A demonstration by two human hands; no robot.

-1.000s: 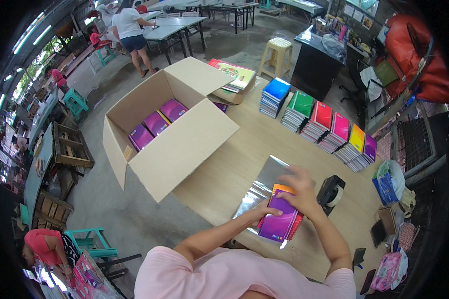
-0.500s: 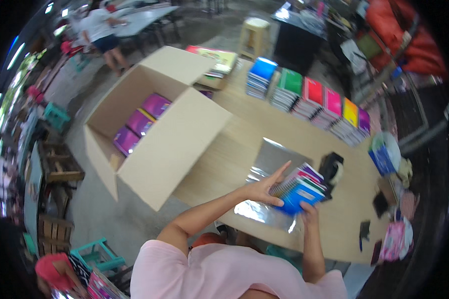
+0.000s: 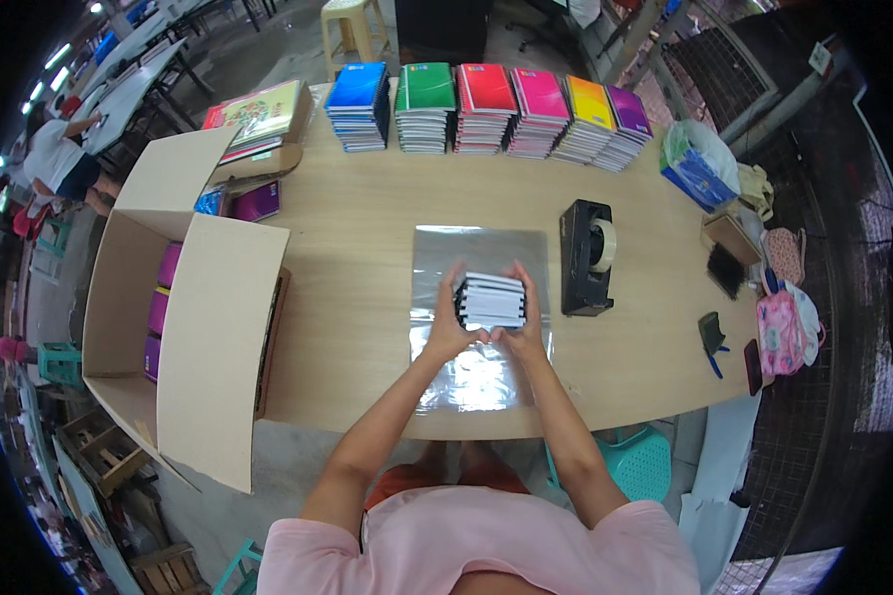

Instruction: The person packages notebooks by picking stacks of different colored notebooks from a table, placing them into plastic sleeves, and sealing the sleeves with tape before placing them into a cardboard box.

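A small stack of spiral notebooks [image 3: 492, 300] stands on edge between my hands, its white page edges and dark bindings turned up. My left hand [image 3: 449, 323] presses against its left side, and my right hand [image 3: 525, 325] clasps the right side. Both thumbs meet near the stack's front edge. The covers are hidden from this angle. Beneath the stack lies a shiny clear plastic sheet or bag [image 3: 466, 382], flat on the wooden table [image 3: 352, 297]. Just right of the plastic is a black tape dispenser [image 3: 587, 260] with a roll in it.
Along the far edge stand notebook piles: blue [image 3: 357, 109], green [image 3: 427, 109], red [image 3: 484, 107], pink [image 3: 539, 111], yellow [image 3: 585, 119] and purple [image 3: 625, 129]. An open carton [image 3: 223, 347] with purple packs is at left. A brush [image 3: 725, 270] and a pink bag [image 3: 782, 332] lie at right.
The notebooks went from tilted, coloured covers showing, to upright on edge above the plastic. My left hand closed in on the stack's side. The head view turned toward the table's middle.
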